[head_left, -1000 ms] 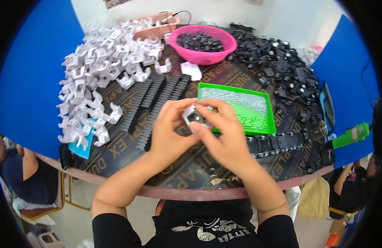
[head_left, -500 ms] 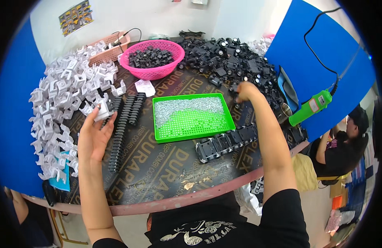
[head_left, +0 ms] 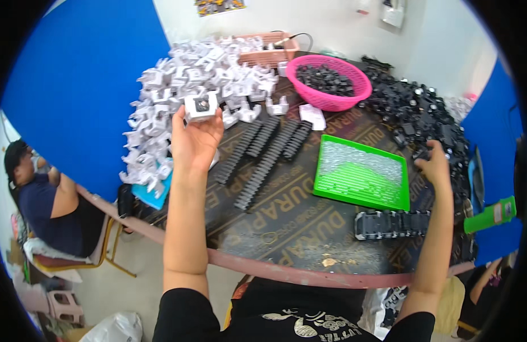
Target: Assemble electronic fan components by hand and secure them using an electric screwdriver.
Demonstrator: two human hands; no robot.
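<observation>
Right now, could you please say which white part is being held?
The white part in the left hand, with a dark piece in its middle; the others lie heaped or loose, unheld.

White wall (head_left: 309,20) behind; blue partition (head_left: 98,85) left, blue panel (head_left: 490,119) right. Pale floor (head_left: 141,279), metal-framed chair (head_left: 67,262), pinkish stool (head_left: 66,296) lower left.
</observation>
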